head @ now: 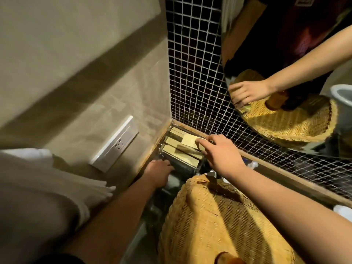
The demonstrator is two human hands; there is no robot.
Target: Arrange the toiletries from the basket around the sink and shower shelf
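Observation:
A clear acrylic holder (188,168) stands in the counter corner with several pale flat toiletry packets (171,150) stacked in it. My right hand (219,151) pinches one cream packet (189,140) over the holder's top. My left hand (159,173) rests against the holder's near left side, fingers curled on its edge. A woven yellow basket (219,225) sits on the counter right below my right forearm. An amber bottle top (228,259) shows at the basket's near edge.
A round mirror (285,73) on the black mosaic tile wall (190,73) reflects the basket and my hand. A white wall socket (116,143) is on the beige wall at left. White towels (38,187) hang at lower left. A white cup (342,210) sits at far right.

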